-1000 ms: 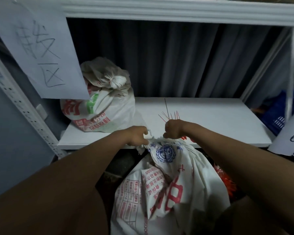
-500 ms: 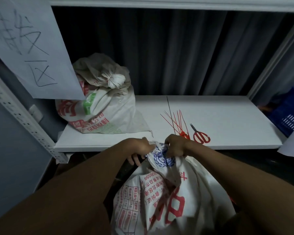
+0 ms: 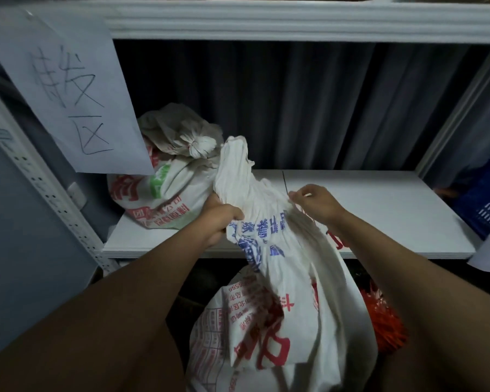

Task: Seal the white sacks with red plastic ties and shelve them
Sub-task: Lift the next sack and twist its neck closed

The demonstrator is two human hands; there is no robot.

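Reaching in from the lower corners of the frame, both bare forearms converge on a printed white sack that stands low in the centre, in front of the white shelf board. The left hand sits just left of centre, fingers curled tight round the gathered neck of the sack, knuckles toward the camera, wrist roughly in line with the forearm. Above that grip the loose neck fabric rises in a twisted column and flops over at its tip, near the middle of the frame. The right hand is right of centre, a little higher than the left, back of the hand upward, with thumb and forefinger pinching the edge of the sack cloth where it fans out; a thin dark strand pokes up just beside those fingertips, and whether it is one of the ties cannot be told.

On the shelf board at centre left lies a second sack, printed in red and green, its neck already bunched into a tied knot. A paper sign with handwritten characters hangs at upper left, overlapping that sack. Dark pleated curtain fills the back of the shelf. A bunch of red plastic ties shows at lower right, beside the held sack.
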